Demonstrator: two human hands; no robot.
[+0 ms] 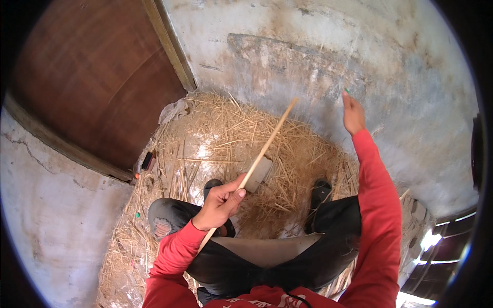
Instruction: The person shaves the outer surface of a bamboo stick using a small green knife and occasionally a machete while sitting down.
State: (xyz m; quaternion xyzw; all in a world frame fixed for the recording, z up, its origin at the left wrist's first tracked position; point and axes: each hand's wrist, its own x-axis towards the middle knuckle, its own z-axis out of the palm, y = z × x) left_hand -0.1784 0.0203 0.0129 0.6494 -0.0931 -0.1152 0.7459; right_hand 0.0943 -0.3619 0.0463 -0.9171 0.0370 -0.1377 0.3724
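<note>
A long, thin, pale wooden stick (268,142) slants up and to the right from my left hand (221,205). The fingers of that hand are wrapped round its lower part, and its bottom end passes under my left forearm. Out to the right, apart from the stick, my right hand (353,115) is raised in front of the wall with its fingers pressed together. A tiny green thing (346,90) shows at its fingertips; what it belongs to is too small to make out. A pale block (259,173) lies on the floor between my feet, partly behind the stick and left hand.
Loose straw (226,120) covers much of the floor. A stained wall (308,56) rises ahead, with a brown door (97,77) at left. A dark small object (148,160) lies by the door frame. A pale sheet (267,250) spans between my thighs.
</note>
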